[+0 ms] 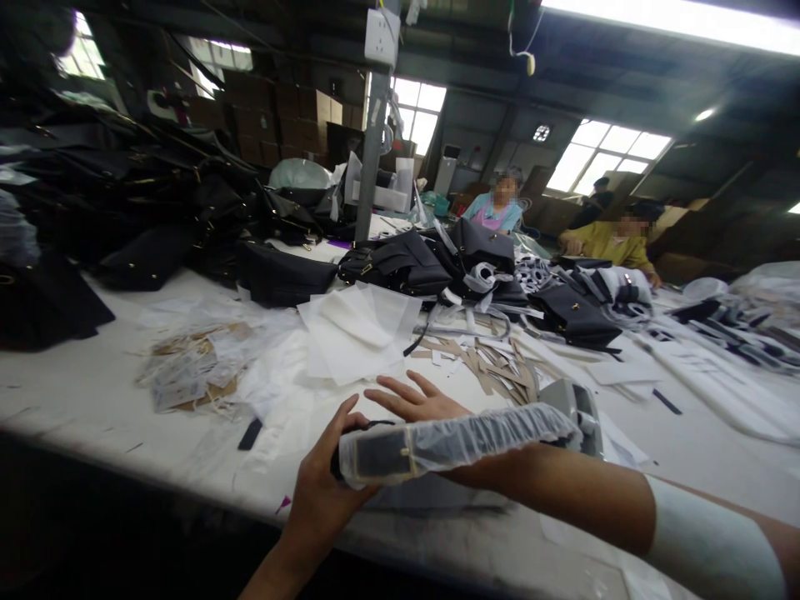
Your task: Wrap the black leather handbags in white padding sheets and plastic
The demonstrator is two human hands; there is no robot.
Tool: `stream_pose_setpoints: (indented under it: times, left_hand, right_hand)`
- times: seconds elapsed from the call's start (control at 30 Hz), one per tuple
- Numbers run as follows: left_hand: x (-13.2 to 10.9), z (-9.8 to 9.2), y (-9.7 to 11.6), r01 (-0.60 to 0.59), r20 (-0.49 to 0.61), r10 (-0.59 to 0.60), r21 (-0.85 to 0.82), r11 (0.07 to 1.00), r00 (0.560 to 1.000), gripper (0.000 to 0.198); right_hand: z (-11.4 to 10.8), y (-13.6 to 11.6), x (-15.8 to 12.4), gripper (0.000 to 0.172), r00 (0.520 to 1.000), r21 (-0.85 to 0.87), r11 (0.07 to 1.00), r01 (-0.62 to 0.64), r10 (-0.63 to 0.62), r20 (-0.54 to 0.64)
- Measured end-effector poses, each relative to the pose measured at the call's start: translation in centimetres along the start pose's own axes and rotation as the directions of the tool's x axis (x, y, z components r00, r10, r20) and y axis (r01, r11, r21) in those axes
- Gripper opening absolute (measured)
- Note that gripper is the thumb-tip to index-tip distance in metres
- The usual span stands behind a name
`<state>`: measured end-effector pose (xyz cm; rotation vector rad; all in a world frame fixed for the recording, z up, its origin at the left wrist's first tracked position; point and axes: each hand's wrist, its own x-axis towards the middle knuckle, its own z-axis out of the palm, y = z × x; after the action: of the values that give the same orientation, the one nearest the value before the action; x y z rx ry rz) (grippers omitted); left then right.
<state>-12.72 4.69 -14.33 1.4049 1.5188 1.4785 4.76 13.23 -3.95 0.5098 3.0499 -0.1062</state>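
Observation:
My left hand (326,473) is closed round the near end of a black strap (378,452) with a gold-coloured buckle. Cloudy plastic film (493,437) wraps the strap and runs crinkled to the right, over my right forearm. Behind the strap, my right hand (428,402) is held out with its fingers spread and nothing visible in them. Part of its palm is hidden by the wrapped strap. Just beyond the film's right end stands a grey tape dispenser (572,408). White paper sheets (359,329) lie on the table beyond my fingers.
On the white table (56,392), tags in small clear bags (200,367) are heaped at left and brown card strips (497,367) at right. Black handbags (400,262) line the back around a metal post (375,158). Two people sit across the table, another farther back.

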Motion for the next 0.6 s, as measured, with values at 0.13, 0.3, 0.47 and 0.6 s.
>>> stream_pose_setpoints:
  times: [0.13, 0.3, 0.47, 0.6]
  left_hand:
    - [0.1, 0.0, 0.1, 0.028, 0.001, -0.028, 0.002, 1.000, 1.000, 0.087]
    - [0.0, -0.1, -0.1, 0.045, -0.007, -0.045, 0.002, 0.999, 0.999, 0.089]
    - [-0.1, 0.0, -0.8, -0.025, 0.024, 0.025, 0.017, 1.000, 0.999, 0.086]
    - [0.1, 0.0, -0.4, -0.019, 0.016, 0.018, 0.058, 0.998, 1.000, 0.084]
  right_hand:
    - [0.8, 0.4, -1.1, 0.049, 0.993, -0.089, 0.994, 0.062, -0.071, -0.095]
    - [1.7, 2.1, -0.6, 0.040, 0.981, 0.036, 0.985, 0.169, -0.164, -0.101]
    - [1.5, 2.9, 1.7, 0.034, 0.980, 0.010, 0.980, 0.198, -0.197, -0.031]
    - [1.0, 1.9, 2.2, 0.024, 0.987, 0.099, 0.990, 0.104, -0.115, 0.115]
